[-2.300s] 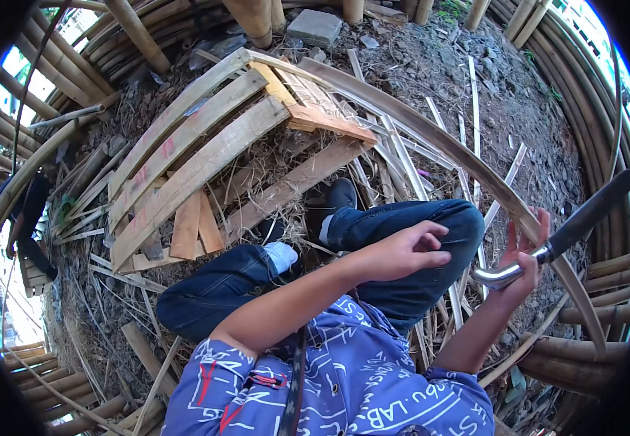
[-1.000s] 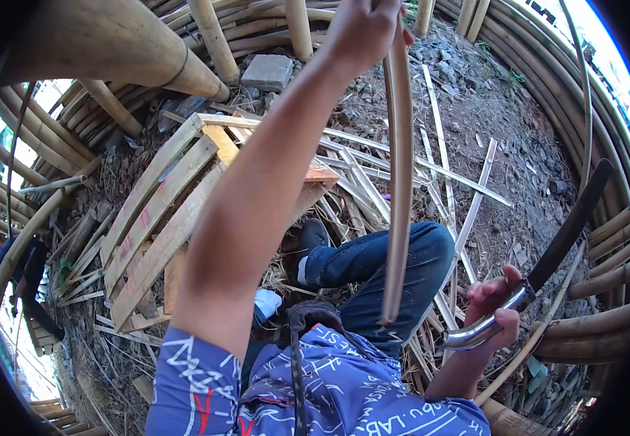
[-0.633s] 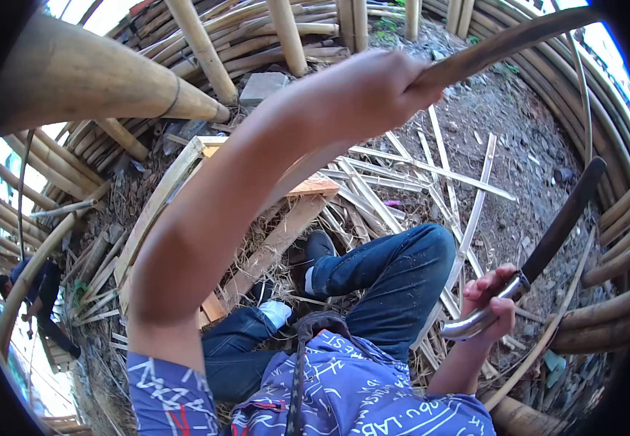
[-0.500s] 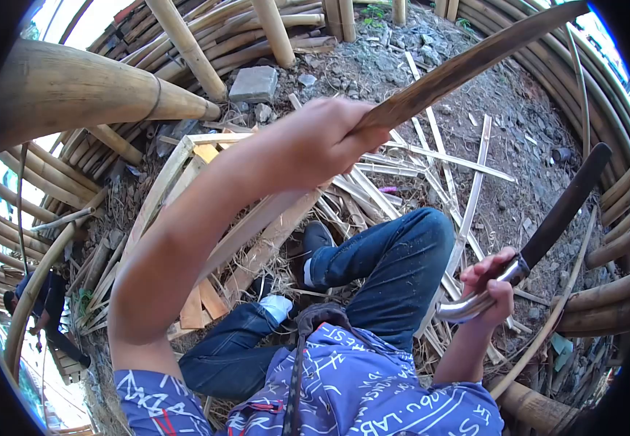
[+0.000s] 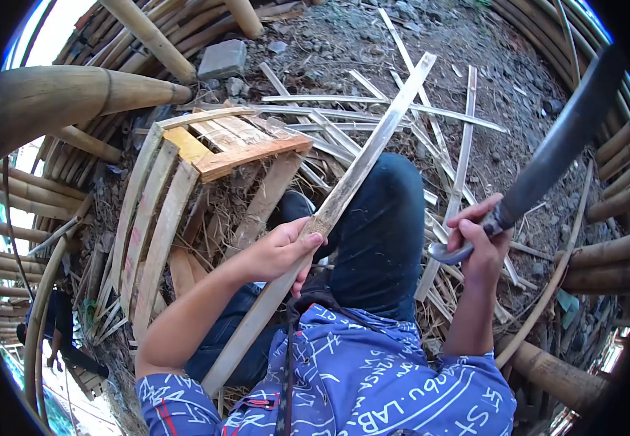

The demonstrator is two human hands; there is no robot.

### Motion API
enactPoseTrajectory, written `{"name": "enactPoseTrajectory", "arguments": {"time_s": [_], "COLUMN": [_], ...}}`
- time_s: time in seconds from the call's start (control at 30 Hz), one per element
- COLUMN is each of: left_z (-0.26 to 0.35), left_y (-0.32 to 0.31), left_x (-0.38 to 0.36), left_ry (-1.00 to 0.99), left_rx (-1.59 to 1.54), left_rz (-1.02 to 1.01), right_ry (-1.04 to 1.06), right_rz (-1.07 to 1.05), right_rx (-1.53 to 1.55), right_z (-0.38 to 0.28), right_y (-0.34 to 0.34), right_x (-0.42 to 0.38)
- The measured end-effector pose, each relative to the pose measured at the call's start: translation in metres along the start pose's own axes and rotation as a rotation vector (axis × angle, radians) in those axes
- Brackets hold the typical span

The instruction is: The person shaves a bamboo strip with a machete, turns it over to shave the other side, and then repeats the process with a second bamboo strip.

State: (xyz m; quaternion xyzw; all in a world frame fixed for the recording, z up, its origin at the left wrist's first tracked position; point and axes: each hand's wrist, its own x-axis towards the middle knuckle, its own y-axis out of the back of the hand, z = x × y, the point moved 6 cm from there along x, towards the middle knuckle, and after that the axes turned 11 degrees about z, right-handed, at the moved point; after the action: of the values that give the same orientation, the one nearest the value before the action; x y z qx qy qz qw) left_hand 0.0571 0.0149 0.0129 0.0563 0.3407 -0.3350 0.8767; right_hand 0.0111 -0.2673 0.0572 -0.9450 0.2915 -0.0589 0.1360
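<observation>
My left hand (image 5: 280,253) is closed around a long split bamboo strip (image 5: 374,151). The strip slants across my lap, its lower end beside my left hip and its upper end out past my raised knee. In my right hand (image 5: 480,243) is the handle of a machete (image 5: 558,149), whose dark, broad blade points up and away to the right. A curved metal end of the handle sticks out below my fingers. Blade and strip are apart.
A slatted wooden crate (image 5: 253,159) stands by my left leg. Several pale bamboo strips (image 5: 470,131) lie crossed on the dirt ahead. A grey block (image 5: 222,59) rests near thick bamboo poles (image 5: 75,98). Another person (image 5: 59,323) is at far left.
My left hand has come down and back toward my lap, turning the strip's pale face up. The machete blade has swung higher and looks closer. My view has shifted slightly.
</observation>
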Motion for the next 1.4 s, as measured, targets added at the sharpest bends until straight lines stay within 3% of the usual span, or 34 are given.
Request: {"name": "enactPoseTrajectory", "arguments": {"time_s": [0.13, 0.27, 0.47, 0.5, 0.6, 0.93, 1.0, 1.1, 1.4], "left_z": [-0.029, -0.047, -0.046, -0.045, -0.034, -0.001, -0.009, -0.01, -0.038], "left_y": [-0.003, -0.005, -0.007, -0.007, -0.013, -0.01, -0.005, -0.004, -0.015], "left_x": [0.01, 0.007, -0.005, -0.006, -0.007, 0.002, -0.004, -0.017, -0.025], "left_ry": [0.086, 0.052, 0.033, 0.035, -0.01, -0.17, -0.136, -0.182, -0.188], "left_rx": [0.017, 0.117, 0.158, 0.17, 0.177, 0.317, 0.221, 0.187, 0.011], "left_rz": [0.032, 0.035, 0.118, 0.15, 0.2, 0.38, 0.367, 0.399, 0.439], "right_ry": [-0.053, -0.157, 0.168, 0.269, 0.301, 0.36, 0.338, 0.583, 0.763], "right_rz": [0.012, -0.037, -0.208, -0.218, -0.277, -0.314, -0.338, -0.361, -0.332], "right_rx": [-0.186, -0.461, -0.898, -0.912, -0.958, -0.956, -0.96, -1.005, -1.085], "right_z": [0.021, 0.04, 0.05, 0.045, 0.04, 0.037, 0.041, 0.054, 0.055], "right_y": [0.006, -0.003, -0.017, -0.025, -0.038, -0.057, -0.062, -0.07, -0.078], "right_x": [0.005, 0.003, -0.001, -0.003, -0.008, -0.003, 0.0, 0.005, 0.028]}}
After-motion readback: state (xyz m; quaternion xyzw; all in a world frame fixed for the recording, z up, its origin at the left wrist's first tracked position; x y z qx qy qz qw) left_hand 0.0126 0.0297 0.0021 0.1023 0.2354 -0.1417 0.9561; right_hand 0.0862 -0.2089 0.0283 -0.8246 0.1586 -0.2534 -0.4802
